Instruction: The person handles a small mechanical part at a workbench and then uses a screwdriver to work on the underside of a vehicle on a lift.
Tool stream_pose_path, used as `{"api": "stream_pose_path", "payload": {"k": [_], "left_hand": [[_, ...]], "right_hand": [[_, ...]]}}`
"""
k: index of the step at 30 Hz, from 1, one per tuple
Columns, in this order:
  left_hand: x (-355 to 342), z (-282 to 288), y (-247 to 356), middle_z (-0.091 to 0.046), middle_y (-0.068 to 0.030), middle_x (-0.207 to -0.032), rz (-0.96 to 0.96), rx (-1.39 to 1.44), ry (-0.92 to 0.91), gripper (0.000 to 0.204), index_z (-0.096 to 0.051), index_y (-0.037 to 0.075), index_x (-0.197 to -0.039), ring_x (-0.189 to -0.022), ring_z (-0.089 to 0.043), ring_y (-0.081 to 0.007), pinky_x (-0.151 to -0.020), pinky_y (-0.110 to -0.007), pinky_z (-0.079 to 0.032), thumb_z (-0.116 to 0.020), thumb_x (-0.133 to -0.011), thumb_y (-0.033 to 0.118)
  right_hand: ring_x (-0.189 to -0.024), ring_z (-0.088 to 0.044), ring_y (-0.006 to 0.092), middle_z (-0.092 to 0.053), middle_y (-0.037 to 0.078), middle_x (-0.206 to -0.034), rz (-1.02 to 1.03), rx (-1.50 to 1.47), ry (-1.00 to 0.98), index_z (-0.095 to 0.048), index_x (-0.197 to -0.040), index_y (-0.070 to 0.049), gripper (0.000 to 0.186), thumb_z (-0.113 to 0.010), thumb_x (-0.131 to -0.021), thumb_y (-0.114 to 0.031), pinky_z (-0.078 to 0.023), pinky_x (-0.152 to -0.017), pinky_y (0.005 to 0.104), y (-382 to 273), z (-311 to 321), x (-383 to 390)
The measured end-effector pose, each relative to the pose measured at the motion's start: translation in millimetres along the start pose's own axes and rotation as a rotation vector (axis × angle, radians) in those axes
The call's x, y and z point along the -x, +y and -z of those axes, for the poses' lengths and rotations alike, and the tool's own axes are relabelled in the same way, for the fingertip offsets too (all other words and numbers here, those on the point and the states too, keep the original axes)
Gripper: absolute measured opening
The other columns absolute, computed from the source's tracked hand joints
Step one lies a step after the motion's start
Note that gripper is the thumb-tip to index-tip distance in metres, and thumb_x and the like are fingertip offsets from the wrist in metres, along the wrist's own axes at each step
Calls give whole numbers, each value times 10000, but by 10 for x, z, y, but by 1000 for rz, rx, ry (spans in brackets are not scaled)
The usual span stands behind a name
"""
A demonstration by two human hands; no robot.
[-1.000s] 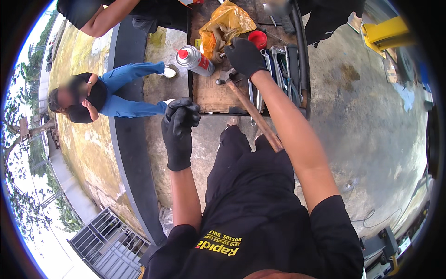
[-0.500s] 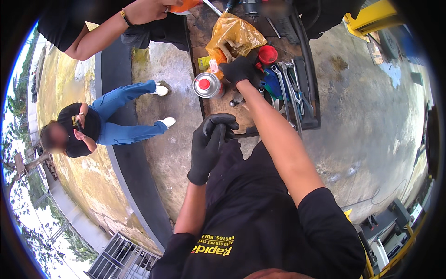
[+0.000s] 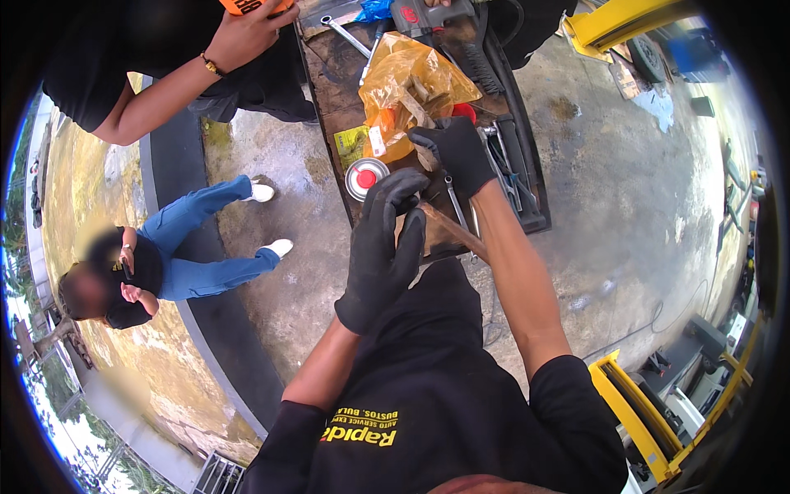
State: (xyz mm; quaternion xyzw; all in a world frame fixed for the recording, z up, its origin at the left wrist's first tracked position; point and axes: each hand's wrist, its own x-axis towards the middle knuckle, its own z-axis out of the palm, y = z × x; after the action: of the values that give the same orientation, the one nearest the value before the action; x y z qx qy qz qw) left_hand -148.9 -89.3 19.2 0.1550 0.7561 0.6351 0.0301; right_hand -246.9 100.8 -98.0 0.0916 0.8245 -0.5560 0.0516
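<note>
My left hand [image 3: 383, 247], in a black glove, is half curled with thumb and fingers apart and nothing visible held, just in front of a spray can [image 3: 360, 181] with a red top. A wooden-handled hammer [image 3: 457, 230] lies diagonally behind its fingertips, its head hidden. My right hand [image 3: 453, 152], also black-gloved, is closed at the crumpled orange plastic bag [image 3: 391, 78] with metal parts inside; what it grips is hidden. A red cup [image 3: 467, 109] is partly behind it, and wrenches [image 3: 494, 152] lie beside it on the dark tool tray [image 3: 543, 210].
A co-worker's arm [image 3: 164, 99] holds an orange package [image 3: 253, 4] at upper left; another stands beyond the tray by an impact wrench [image 3: 411, 16]. A person in jeans [image 3: 197, 276] stands left beside a dark step [image 3: 164, 140]. Yellow lift posts [image 3: 609, 29] and a tire [image 3: 646, 58] are right.
My left hand has moved right and forward toward the can and hammer, its fingers spreading slightly. My right hand stays by the bag. The co-worker's arm has lowered slightly as the view shifted.
</note>
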Motion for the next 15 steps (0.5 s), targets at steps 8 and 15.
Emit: {"api": "stream_pose_path", "payload": {"k": [8, 15], "left_hand": [[-564, -416, -162, -360, -262, -1531, -128, -424, 173, 806, -274, -31, -1557, -1417, -419, -402, -1119, -465, -428, -735, -904, 75], [-651, -804, -82, -384, -229, -1588, -133, 64, -71, 896, -226, 56, -1625, -1458, -439, -325, -1178, -419, -391, -564, -805, -71]], "right_hand": [[-730, -688, 157, -755, 118, -827, 133, 76, 184, -750, -1041, 44, 335, -818, -827, -204, -547, -684, 319, -469, 672, 842], [-763, -717, 120, -756, 153, -890, 192, 222, 254, -729, -1072, 53, 364, -831, -779, -138, -561, -706, 295, -673, 1170, 1569]]}}
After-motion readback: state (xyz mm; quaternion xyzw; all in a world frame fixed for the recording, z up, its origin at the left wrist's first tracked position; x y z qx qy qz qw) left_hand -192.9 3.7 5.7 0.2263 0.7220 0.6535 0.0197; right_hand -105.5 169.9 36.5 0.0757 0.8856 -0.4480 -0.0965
